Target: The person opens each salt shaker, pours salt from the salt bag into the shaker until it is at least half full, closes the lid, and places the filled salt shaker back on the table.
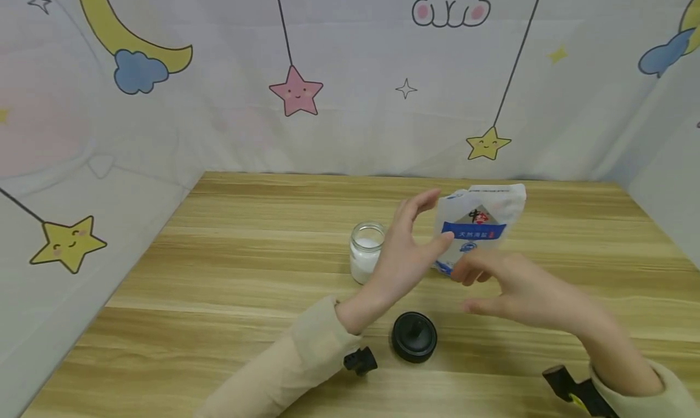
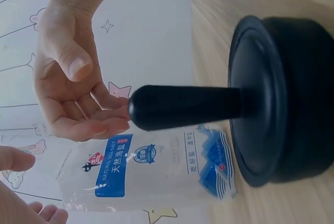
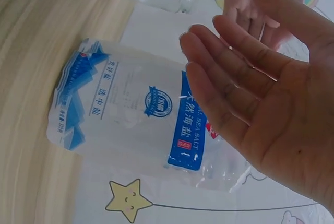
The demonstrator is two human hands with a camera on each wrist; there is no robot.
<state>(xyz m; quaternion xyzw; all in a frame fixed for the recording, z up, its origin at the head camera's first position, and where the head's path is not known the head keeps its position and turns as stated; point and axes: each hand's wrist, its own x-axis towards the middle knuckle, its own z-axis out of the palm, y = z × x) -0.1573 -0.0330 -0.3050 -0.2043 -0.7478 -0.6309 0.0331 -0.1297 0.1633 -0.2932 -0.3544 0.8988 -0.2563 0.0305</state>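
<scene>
A white and blue sea salt bag [image 1: 473, 220] stands upright on the table. My left hand [image 1: 401, 248] is raised at its left side, thumb and fingers spread apart; in the head view the thumb overlaps the bag's edge. In front of the bag's lower right hovers my right hand [image 1: 514, 284], its fingers loosely bent with nothing between them. The right wrist view shows this palm [image 3: 282, 104] and relaxed fingers beside the bag. Partly behind my left hand is a glass jar [image 1: 365, 260] with white contents and no lid on it.
A round black lid [image 1: 414, 339] with an upright knob lies on the table [image 1: 219, 272], nearer to me than the jar. Behind the table hangs a pale cloth [image 1: 355, 138] printed with stars and a moon.
</scene>
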